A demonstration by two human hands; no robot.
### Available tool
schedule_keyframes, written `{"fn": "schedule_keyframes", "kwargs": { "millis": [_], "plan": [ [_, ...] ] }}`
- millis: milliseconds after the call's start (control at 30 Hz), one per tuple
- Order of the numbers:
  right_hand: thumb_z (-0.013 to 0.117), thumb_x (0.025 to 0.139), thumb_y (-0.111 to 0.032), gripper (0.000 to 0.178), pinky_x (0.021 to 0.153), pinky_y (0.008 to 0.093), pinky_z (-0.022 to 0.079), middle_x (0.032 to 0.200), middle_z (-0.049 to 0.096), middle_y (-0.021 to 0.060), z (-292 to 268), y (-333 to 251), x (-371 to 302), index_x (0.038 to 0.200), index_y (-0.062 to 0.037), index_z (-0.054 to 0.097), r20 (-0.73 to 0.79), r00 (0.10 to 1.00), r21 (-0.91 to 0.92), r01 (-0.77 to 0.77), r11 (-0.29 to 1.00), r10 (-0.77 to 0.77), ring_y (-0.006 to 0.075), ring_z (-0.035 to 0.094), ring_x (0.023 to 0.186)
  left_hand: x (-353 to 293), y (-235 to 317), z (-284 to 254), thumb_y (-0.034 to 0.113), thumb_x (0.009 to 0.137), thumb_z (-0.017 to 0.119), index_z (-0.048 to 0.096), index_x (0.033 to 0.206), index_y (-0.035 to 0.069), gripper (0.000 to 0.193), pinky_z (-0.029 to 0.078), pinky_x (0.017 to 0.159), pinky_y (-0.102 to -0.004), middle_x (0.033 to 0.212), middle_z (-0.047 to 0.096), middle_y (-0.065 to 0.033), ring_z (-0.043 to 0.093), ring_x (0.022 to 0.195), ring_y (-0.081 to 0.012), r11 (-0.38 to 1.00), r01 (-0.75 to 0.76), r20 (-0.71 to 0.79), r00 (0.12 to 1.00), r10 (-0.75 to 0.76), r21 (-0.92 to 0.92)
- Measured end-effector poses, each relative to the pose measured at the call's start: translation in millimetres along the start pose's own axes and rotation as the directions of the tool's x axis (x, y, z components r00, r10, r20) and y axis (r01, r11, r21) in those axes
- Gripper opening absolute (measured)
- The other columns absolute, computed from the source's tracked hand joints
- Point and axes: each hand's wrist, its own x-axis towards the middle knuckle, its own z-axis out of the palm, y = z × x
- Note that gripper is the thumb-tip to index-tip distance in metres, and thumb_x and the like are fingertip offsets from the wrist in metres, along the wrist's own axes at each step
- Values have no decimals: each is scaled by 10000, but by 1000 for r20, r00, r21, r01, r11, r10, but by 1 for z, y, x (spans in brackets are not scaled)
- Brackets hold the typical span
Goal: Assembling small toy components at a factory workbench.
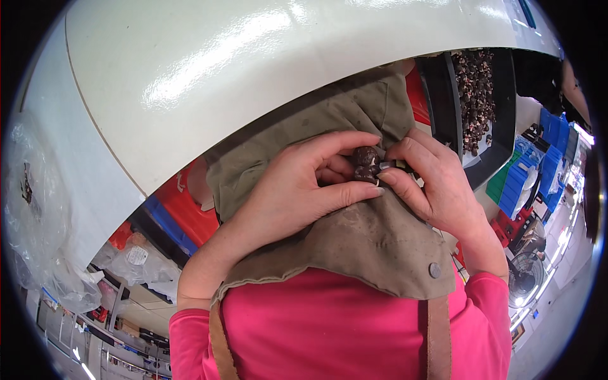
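Note:
My left hand (294, 177) is closed round a small dark brown figurine (366, 164) with rounded, shiny lumps, its thumb and fingers on either side. In my right hand (443, 180) is a slim craft knife (399, 164) with a dark handle and a short pale tip, pinched between thumb and fingers. The tip meets or nearly meets the figurine's right side; contact cannot be made out. Both hands are above my lap, over an olive-brown apron (380, 253). My left fingers hide part of the figurine, and my right fingers cover most of the handle.
A glossy white table (190, 126) curves across the far side. To the right, a black tray (503, 120) holds many small dark and pale pieces. Blue bins (518, 183), a fan (525, 275) and another person's arm (575, 95) lie beyond. Clear plastic bags (47, 209) hang left.

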Motion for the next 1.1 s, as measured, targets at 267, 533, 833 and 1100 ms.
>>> {"fn": "schedule_keyframes", "kwargs": {
  "millis": [267, 533, 833, 1100],
  "plan": [
    [652, 867, -215, 228, 631, 385, 438, 816, 532, 128, 1, 4, -3, 920, -5, 581, -40, 999, 45, 14, 999, -13, 317, 543, 725, 0, 0, 1, -22, 842, 701, 492, 1338, -15, 538, 509, 863, -241, 1107, 645, -68, 618, 984, -97, 1000, -6, 12, 1000, 6, 5],
    [638, 878, -228, 219, 631, 385, 449, 793, 540, 136, -3, 4, -3, 905, -14, 605, 40, 999, 45, -5, 999, 3, 329, 562, 728, 1, -2, 3, -36, 841, 692, 486, 1346, -14, 546, 509, 866, -246, 1112, 641, -70, 619, 988, -103, 1000, -12, 1, 1000, 12, -11],
    [661, 861, -227, 228, 623, 385, 448, 789, 540, 133, -3, 6, 0, 898, -12, 597, 30, 1000, 21, 0, 1000, -1, 327, 563, 723, 3, 0, 2, -32, 840, 695, 489, 1342, -15, 543, 511, 863, -247, 1100, 645, -76, 623, 981, -104, 1000, 14, -3, 1000, -14, 6],
    [676, 858, -243, 235, 615, 391, 454, 809, 535, 118, 1, 9, -2, 912, -32, 588, 3, 1000, 25, -1, 1000, 1, 316, 567, 736, 4, 0, 2, -25, 837, 702, 498, 1336, -11, 540, 513, 851, -245, 1091, 650, -71, 626, 961, -99, 1000, 6, -1, 1000, -6, -10]
  ]
}}
